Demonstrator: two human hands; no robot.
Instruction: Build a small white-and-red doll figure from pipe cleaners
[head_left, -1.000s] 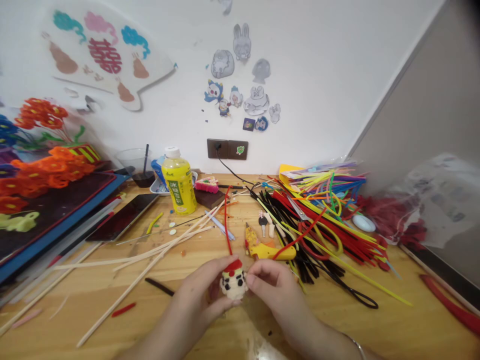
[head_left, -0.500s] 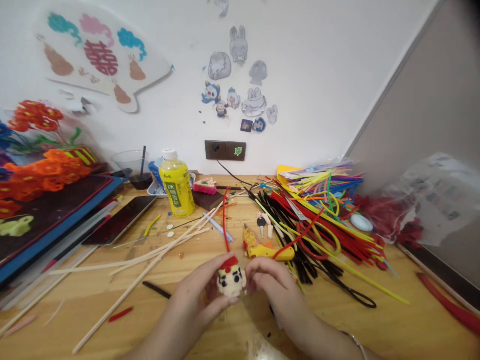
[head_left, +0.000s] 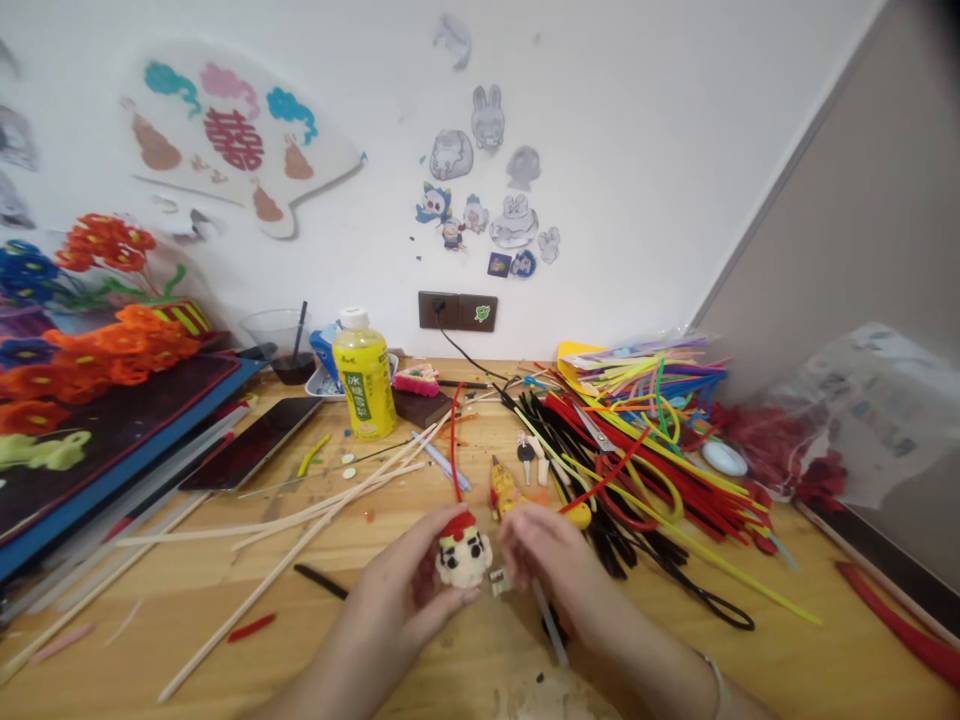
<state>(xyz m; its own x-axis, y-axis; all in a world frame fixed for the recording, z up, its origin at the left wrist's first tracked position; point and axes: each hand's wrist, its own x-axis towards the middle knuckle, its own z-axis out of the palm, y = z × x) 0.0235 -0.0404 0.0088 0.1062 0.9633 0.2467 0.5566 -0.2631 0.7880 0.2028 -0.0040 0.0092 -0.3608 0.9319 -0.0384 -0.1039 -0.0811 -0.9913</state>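
Note:
My left hand (head_left: 409, 580) pinches a small cream doll's head (head_left: 463, 562) between thumb and fingers. The head looks made of fuzzy craft stems, with black eyes and brows and a red top. A long red stem (head_left: 454, 445) rises above it. Just right of the head is my right hand (head_left: 559, 560), its fingers curled together and slightly blurred. A thin grey rod (head_left: 551, 625) shows below those fingers, and a small silvery piece (head_left: 499, 580) lies by the fingertips. Whether the hand grips either is unclear. Behind the right hand lies a yellow glue gun (head_left: 510, 485), partly covered.
Black, red and multicoloured craft stems (head_left: 652, 480) pile up at right, with scissors (head_left: 594, 430) among them. Pale strips (head_left: 300, 525) cross the left side near a phone (head_left: 251, 445). A yellow drink bottle (head_left: 364, 380) and a cup (head_left: 289, 345) stand behind.
My right fingers have drawn together beside the doll's head, and the grey rod and silvery piece now show below them. My left hand keeps its hold. The view has shifted slightly.

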